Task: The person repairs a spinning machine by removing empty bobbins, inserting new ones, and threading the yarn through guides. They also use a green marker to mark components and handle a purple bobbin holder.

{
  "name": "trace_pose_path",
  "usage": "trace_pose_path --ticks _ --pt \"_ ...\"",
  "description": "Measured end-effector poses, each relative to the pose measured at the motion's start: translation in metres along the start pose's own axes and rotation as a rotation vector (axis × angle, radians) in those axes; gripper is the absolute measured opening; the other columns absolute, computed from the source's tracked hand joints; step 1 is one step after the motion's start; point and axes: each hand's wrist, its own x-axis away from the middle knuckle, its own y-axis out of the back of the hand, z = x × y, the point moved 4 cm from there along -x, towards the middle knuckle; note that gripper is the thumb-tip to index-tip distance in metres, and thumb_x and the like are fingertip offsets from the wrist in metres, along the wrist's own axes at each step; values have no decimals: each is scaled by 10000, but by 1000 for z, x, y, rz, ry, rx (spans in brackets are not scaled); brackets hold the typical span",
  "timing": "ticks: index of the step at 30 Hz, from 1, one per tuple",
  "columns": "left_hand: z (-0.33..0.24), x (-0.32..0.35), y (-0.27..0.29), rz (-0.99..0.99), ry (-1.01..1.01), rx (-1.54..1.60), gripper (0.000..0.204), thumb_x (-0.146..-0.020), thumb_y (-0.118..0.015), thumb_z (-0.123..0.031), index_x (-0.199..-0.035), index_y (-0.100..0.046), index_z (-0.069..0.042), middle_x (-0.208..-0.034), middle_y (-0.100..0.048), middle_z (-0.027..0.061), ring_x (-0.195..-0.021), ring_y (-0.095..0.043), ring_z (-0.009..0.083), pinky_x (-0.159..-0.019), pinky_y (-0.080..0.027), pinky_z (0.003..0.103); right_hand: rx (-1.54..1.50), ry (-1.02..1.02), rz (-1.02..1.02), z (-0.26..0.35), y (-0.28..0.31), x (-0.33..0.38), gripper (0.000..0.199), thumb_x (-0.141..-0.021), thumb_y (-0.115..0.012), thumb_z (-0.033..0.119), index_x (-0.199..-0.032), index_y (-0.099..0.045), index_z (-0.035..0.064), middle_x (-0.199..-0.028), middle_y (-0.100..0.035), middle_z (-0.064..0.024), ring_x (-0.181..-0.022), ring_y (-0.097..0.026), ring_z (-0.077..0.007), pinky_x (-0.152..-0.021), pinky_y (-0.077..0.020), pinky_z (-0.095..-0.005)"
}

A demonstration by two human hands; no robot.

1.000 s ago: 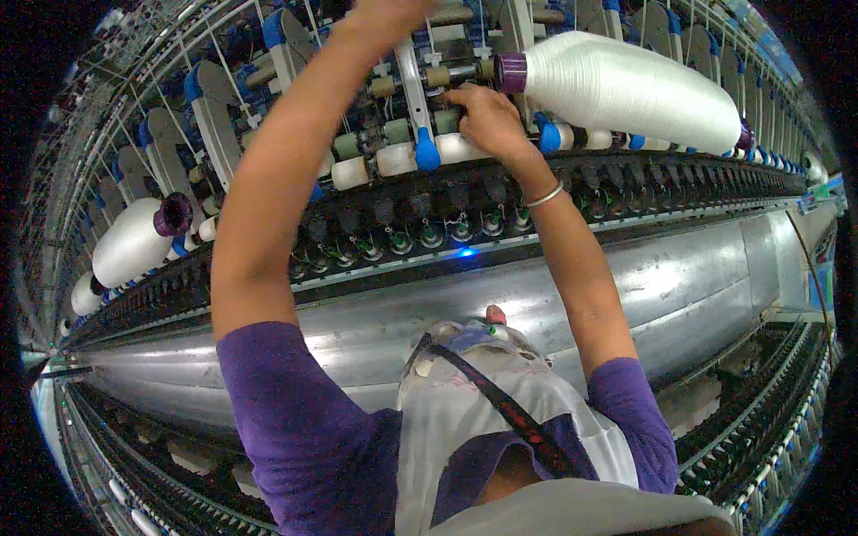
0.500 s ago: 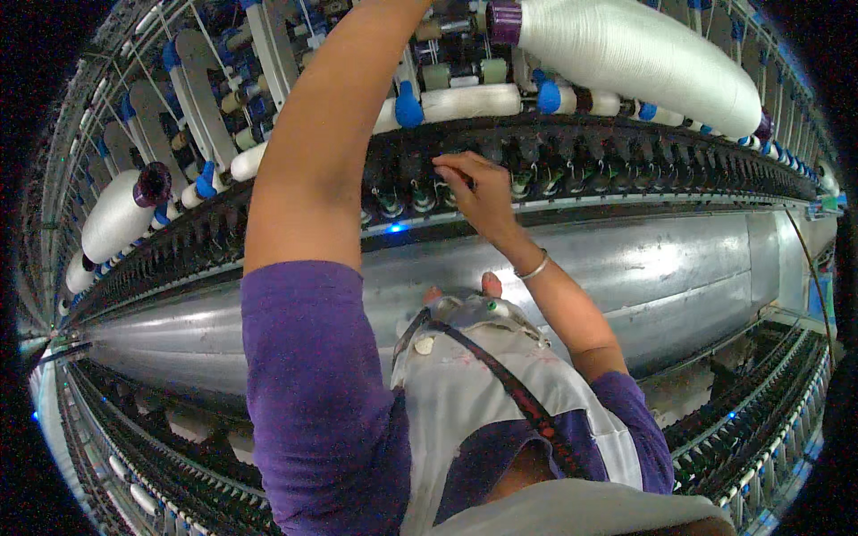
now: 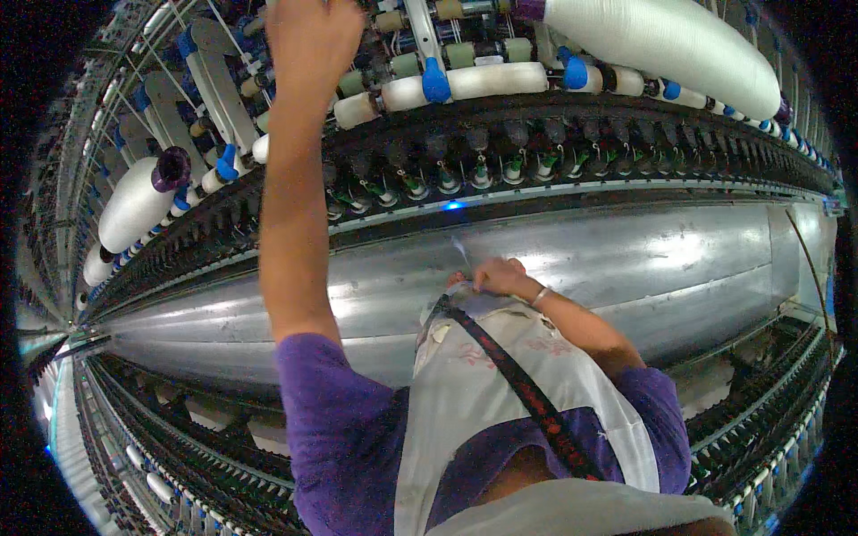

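Note:
My left hand is raised at the upper left, over the drafting rollers of a spinning machine; its fingertips run out at the picture's top edge. In front of the apron, by its top edge, is my right hand, slightly blurred. Its fingers are curled together, and what they hold, if anything, is too small to name. A faint white wisp of fibre shows just beyond them. Further off stands a row of spindles with green bobbins. White rollers with blue end pieces lie above that row.
A big white yarn package hangs at the upper right, another white package at the left. A blue light glows on the rail below the spindles. Grey metal floor panels lie underneath. Another machine row runs behind me.
My right hand has dropped from the spindle row to the front of the apron. My left arm has shifted, bringing its hand into view at the top. The view has shifted slightly.

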Motion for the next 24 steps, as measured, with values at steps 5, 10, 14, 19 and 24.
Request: trace_pose_path --ticks 5,10,14,19,24 --pt "21 83 -36 323 186 5 493 -714 -519 -1 -1186 -587 -128 -1136 -616 189 -1050 -546 387 -932 -423 476 -905 -77 156 -11 -23 39 427 -941 -497 429 -967 -669 39 -933 -648 -72 -951 -575 -202 -908 -380 -286" --pt "48 87 -90 631 396 -136 549 -733 -510 -90 -1258 -583 -232 -1172 -618 157 -1105 -536 368 -956 -376 508 -296 -26 158 39 25 50 359 -916 -543 418 -1042 -683 112 -1057 -649 -70 -1015 -587 -214 -914 -379 -350" --pt "67 86 -108 520 491 -27 512 -756 -501 -139 -1233 -614 -288 -1204 -611 150 -1175 -521 349 -999 -321 521 -130 19 59 62 42 55 255 -876 -601 366 -1026 -692 181 -1054 -653 -27 -954 -599 -182 -882 -313 -363" --pt "79 96 -104 503 501 67 465 -743 -501 -138 -1163 -667 -249 -1129 -656 111 -1100 -580 317 -1001 -362 459 -399 -38 -145 44 47 63 269 -897 -573 362 -1038 -698 170 -997 -697 -69 -914 -652 -250 -782 -494 -405" --pt "51 83 -82 587 818 319 369 -792 -567 -47 -1143 -670 -101 -1018 -689 108 -1018 -620 204 -923 -449 334 -396 -213 -671 31 89 53 203 -822 -664 128 -1019 -692 89 -829 -649 -91 -710 -595 -175 -641 -472 -299"
